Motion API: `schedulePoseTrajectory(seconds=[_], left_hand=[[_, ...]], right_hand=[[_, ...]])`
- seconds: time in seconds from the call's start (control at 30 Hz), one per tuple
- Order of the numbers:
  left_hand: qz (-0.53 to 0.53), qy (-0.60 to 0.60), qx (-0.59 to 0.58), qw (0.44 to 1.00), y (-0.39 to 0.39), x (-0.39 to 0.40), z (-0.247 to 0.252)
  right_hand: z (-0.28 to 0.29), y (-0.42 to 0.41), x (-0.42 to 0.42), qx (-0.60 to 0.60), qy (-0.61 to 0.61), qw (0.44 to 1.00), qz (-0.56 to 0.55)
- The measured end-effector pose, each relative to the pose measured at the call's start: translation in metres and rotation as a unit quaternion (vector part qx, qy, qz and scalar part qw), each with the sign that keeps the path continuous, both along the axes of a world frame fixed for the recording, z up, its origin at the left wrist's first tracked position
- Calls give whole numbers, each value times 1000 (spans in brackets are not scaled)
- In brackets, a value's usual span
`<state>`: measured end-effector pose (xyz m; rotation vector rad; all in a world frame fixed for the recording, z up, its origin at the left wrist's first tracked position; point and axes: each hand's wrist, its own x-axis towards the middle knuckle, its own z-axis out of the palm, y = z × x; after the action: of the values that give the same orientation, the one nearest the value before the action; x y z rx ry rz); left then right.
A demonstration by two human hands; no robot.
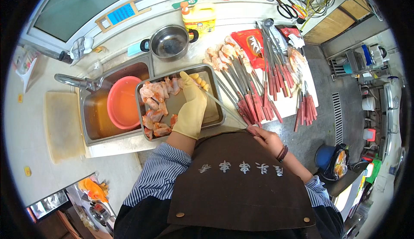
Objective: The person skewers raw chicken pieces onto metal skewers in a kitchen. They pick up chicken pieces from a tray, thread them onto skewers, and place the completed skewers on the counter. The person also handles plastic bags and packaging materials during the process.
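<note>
My left hand [193, 101], in a pale yellow rubber glove, is over a steel tray [212, 109]. Its fingers are curled around the front end of a long metal skewer [223, 105]; whether meat is in the grip too is hidden. My bare right hand [267, 141] holds the skewer's reddish wooden handle [253, 129] at the counter's front edge. Raw poultry pieces [155, 93] lie along the tray's left and far sides. To the right, several skewers with red handles [255, 101] lie in a bundle, their far ends bearing raw meat [226, 53].
A sink [92, 119] left of the tray holds a pink basin [113, 109] below a faucet [69, 80]. Behind stand a steel pot [169, 43] and a yellow jug [202, 17]. A red packet [249, 45] lies among the skewers. Some handles [305, 109] jut past the counter's right edge.
</note>
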<state>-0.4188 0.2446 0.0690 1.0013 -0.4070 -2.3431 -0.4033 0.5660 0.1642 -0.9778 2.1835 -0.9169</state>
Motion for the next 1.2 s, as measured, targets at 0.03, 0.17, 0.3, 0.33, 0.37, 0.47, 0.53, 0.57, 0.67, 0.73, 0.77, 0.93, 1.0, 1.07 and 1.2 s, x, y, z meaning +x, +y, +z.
schedulePoseTrajectory(seconds=[0.03,0.17,0.3,0.33,0.37,0.47,0.53,0.57,0.67,0.73,0.77,0.93,1.0,1.07,1.2], left_hand=[[-9,-1,0,1000,1,0,0],[-22,5,13,1000,8,-1,2],[-16,15,12,1000,15,-6,1],[-27,28,21,999,15,-7,-2],[-38,42,30,998,15,-8,-6],[-147,24,-80,986,24,-7,-5],[-237,-50,-220,945,19,16,-29],[-318,-145,-387,853,12,34,-41],[-517,-300,-675,432,6,70,-11],[-533,-308,-710,340,1,90,-22],[-539,-311,-725,295,0,93,-30],[-586,-340,-693,247,3,89,-5],[-571,-350,-688,279,-6,99,-12],[-542,-378,-674,330,-13,107,-19],[-583,-363,-663,297,-11,113,11]], right_hand=[[-1,0,0,-13,4,1000,2],[-15,4,-1,-20,-7,1000,-18],[-17,5,-1,50,38,997,-38],[-19,5,-2,64,47,996,-42],[-22,5,-3,34,14,998,-51],[-51,10,-15,-18,-38,994,-98],[-66,4,-27,3,-20,988,-156],[-76,0,-37,-7,34,985,-171],[-108,-5,-68,-28,178,958,-225],[-105,-21,-88,-18,176,962,-208],[-124,-21,-97,-4,188,959,-211],[-149,-11,-178,83,254,910,-315],[-170,8,-199,161,197,891,-376],[-184,17,-212,175,142,882,-413],[-178,13,-221,219,107,883,-401]])
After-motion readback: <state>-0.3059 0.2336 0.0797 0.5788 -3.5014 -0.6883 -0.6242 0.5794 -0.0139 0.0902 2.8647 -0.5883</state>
